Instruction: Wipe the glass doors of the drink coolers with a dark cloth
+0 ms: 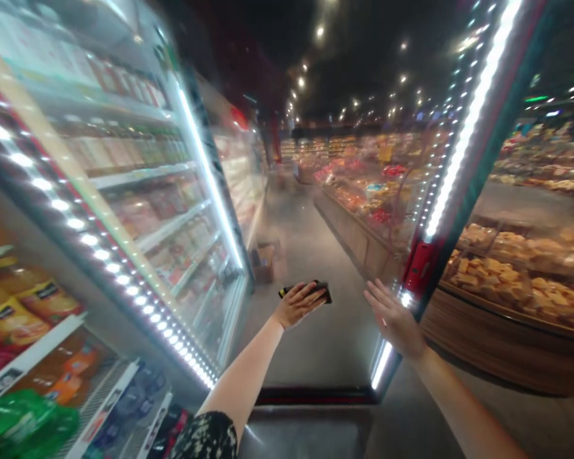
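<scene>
Near the middle of the view, my left hand [300,304] is closed over a dark, flat object with a yellow bit at its left end [329,294]; what it is cannot be made out. My right hand [396,322] is raised beside the lit edge of a glass door [423,255], its fingers apart and slightly blurred, with nothing visible in it. Whether it touches the door is unclear. The door stands swung out, and the aisle floor shows through its glass.
On the left, a lit cooler [138,178] holds bottles and packs on shelves. Bagged goods [16,319] sit on shelves at the lower left. A cardboard box [263,262] stands on the aisle floor [299,236]. Wood-sided produce bins [497,331] line the right.
</scene>
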